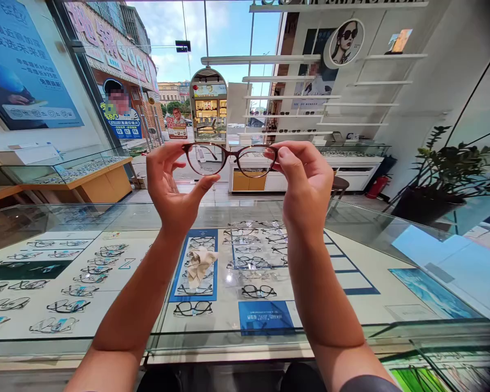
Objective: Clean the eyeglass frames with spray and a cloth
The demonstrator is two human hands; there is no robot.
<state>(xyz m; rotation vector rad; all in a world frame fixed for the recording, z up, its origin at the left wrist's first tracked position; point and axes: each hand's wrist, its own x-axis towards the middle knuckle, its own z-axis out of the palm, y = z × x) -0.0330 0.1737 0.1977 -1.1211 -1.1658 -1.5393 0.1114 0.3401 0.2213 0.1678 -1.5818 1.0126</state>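
Observation:
A pair of dark reddish-brown framed glasses [231,154] is held up in both hands above the glass display counter, its lenses level side by side. My left hand [173,179] grips the frame's left side, fingers at the top corner and thumb near the lower rim of the left lens. At the right end, my right hand [306,179] pinches the frame between thumb and fingers. Below, a crumpled beige cloth [201,265] lies on the counter between my forearms, over a blue-edged panel.
Rows of glasses [85,276] fill the glass counter [367,231]. Beyond it stand an arched mirror [209,103], a white cabinet [347,169], a stool [340,184], a red extinguisher [377,187] and a potted plant [428,204]. Another display case [93,182] is at left.

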